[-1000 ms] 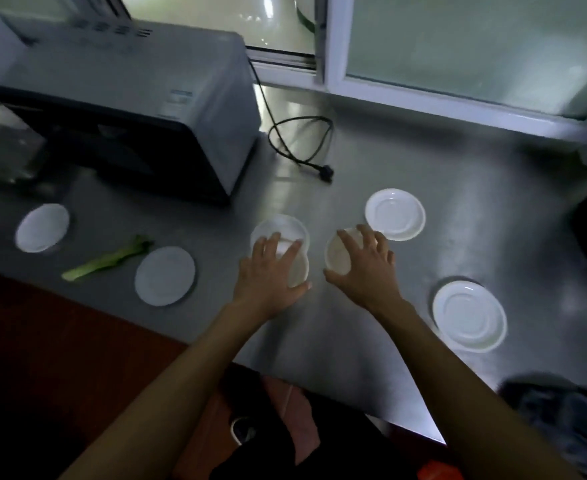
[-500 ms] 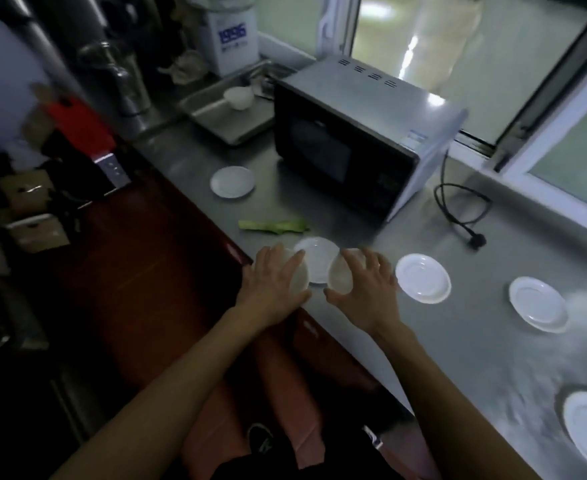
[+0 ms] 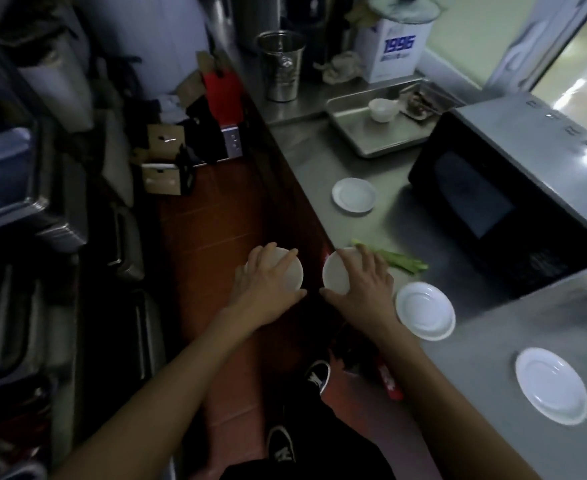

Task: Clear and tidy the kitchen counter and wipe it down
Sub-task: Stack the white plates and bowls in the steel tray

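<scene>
Carrying saucers off the desk [image 3: 493, 341] | left hand [image 3: 268, 292] grasps small white saucer [image 3: 294, 271] over the floor | right hand [image 3: 365, 289] grasps second saucer [image 3: 333, 275] at desk edge | likely light, rigid, glazed-slippery, breakable; hold by rims.

Brushed-metal counter [image 3: 458, 341], glossy white plates [image 3: 425, 311], shiny steel tray [image 3: 365, 133], matt red floor tiles [image 3: 216, 216].

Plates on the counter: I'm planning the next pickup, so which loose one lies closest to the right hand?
The white plate just beside the right hand, near the green stalk; the others lie farther off.
</scene>
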`<state>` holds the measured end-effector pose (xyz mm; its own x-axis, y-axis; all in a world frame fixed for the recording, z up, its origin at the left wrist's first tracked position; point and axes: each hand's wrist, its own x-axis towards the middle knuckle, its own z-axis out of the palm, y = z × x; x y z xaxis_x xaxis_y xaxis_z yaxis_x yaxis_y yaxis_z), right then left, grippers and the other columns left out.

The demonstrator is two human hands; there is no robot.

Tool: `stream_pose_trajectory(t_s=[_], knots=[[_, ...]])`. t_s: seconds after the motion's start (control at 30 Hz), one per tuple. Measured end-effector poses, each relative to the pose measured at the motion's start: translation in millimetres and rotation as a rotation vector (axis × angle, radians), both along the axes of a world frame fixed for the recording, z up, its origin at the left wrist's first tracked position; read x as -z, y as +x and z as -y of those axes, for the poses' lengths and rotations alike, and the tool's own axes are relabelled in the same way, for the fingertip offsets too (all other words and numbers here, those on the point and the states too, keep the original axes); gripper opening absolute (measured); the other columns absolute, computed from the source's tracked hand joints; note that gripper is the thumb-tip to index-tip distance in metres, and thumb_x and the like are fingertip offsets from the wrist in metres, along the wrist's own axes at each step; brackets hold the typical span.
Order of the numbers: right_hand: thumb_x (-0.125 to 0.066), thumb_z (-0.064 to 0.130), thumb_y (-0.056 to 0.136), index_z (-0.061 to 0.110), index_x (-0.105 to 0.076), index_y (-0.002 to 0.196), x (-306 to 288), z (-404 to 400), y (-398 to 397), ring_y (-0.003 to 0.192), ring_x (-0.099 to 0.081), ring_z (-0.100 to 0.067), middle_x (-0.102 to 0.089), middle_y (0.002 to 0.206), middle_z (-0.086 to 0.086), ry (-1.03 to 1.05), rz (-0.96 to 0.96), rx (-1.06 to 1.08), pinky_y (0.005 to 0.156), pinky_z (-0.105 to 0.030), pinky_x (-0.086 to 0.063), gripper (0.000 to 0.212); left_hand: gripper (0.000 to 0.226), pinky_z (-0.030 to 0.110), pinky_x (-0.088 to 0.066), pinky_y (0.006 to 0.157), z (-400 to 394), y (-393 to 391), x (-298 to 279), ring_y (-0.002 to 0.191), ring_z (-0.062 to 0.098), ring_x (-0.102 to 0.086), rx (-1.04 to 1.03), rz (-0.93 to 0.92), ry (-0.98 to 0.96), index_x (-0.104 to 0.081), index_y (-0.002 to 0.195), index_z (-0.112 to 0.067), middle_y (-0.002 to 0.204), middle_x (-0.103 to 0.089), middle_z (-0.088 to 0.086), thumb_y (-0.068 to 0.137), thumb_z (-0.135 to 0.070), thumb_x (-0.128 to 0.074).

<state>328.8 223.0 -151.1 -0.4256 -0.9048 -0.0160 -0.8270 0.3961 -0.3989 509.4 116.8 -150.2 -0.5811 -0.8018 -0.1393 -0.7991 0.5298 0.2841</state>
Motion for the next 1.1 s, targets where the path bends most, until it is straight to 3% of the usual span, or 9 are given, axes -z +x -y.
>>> stream_pose_trajectory(t_s=[0.27, 0.57, 1.1], knots=[[-0.071, 0.061, 0.075, 0.035, -0.028, 0.15, 30, 88, -34, 0.145, -0.014, -0.032, -0.017, 0.16, -0.005, 0.016, 0.03, -0.06, 0.114, -0.055, -0.026, 0.09, 0.086, 0.055, -0.03, 0.108, 83, -26, 20, 0.145, 0.025, -0.012, -0.029, 0.09, 0.017, -0.021, 0.151, -0.041, 0.159, -0.013, 0.0, 0.08, -0.069, -0.06], [-0.074, 0.054, 0.071, 0.035, -0.034, 0.147, 25, 178, -94, 0.145, -0.013, -0.034, -0.019, 0.16, -0.007, 0.011, 0.009, -0.114, 0.108, -0.056, -0.027, 0.089, 0.086, 0.057, -0.031, 0.108, 168, -84, 7, 0.145, 0.023, -0.014, -0.054, 0.075, 0.004, -0.023, 0.151, -0.042, 0.156, -0.015, -0.005, 0.079, -0.07, -0.061], [-0.077, 0.054, 0.074, 0.034, -0.039, 0.146, 27, 290, -150, 0.144, -0.017, -0.029, -0.024, 0.16, -0.004, -0.03, 0.07, 0.099, 0.111, -0.053, -0.028, 0.084, 0.083, 0.055, -0.034, 0.105, 317, -138, 25, 0.145, 0.024, -0.016, -0.011, 0.028, 0.05, -0.024, 0.149, -0.044, 0.157, -0.018, -0.004, 0.078, -0.073, -0.057]])
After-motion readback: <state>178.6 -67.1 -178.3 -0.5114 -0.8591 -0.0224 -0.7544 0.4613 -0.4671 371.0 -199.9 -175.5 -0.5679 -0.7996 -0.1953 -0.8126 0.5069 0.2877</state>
